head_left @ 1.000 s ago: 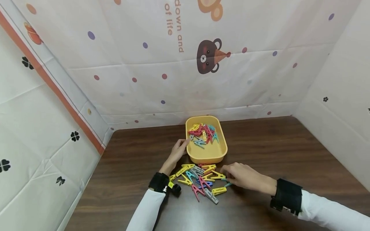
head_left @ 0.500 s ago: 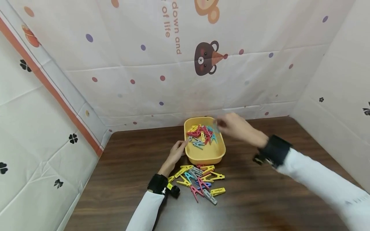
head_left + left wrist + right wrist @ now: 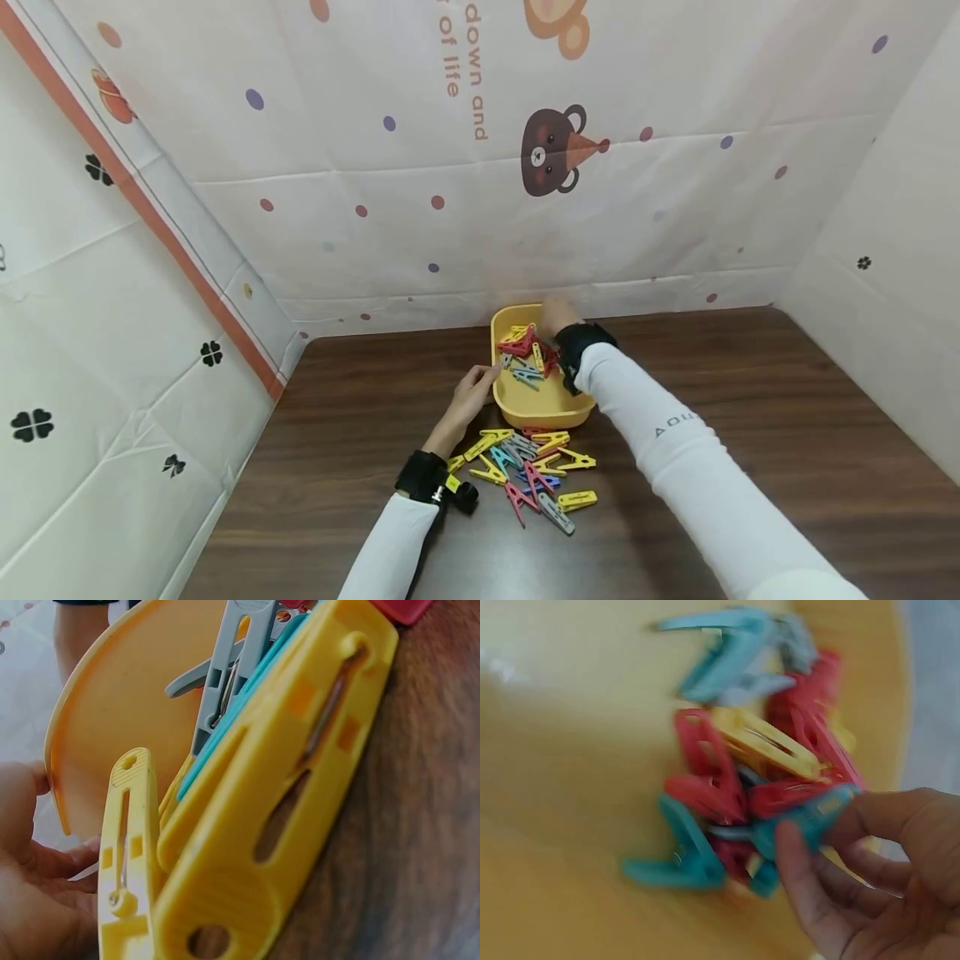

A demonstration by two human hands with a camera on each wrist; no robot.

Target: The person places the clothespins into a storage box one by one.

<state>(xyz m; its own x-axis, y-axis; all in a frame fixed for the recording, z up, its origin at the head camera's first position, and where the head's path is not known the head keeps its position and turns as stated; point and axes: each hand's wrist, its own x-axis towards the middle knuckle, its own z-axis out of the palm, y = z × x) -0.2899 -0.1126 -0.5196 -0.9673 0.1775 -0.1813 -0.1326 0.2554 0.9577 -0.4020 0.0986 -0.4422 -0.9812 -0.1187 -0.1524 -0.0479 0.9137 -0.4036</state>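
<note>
A yellow plastic bin (image 3: 534,407) stands at the back of the table with several red, yellow, grey and teal clothespins (image 3: 772,746) inside. My left hand (image 3: 467,400) grips the bin's left rim, thumb on the edge and fingers against the outer wall. My right hand (image 3: 919,859) is down in the bin near its back right corner, pinching a teal clothespin (image 3: 810,817) just over the others. From the head view the wrist and forearm hide most of that hand. In front of the bin lies a loose pile of mixed clothespins (image 3: 486,446).
A dark wooden table (image 3: 360,433) runs back to a patterned cloth wall (image 3: 345,250), close behind the bin. Beside the pile's front edge lie a grey clothespin (image 3: 555,514) and a yellow clothespin (image 3: 577,500). Yellow clothespins (image 3: 300,765) loom close to the left wrist camera.
My right hand has gone from the right side of the pile up over the bin's right rim and down inside, carrying the teal clothespin. My left hand has stayed at the rim.
</note>
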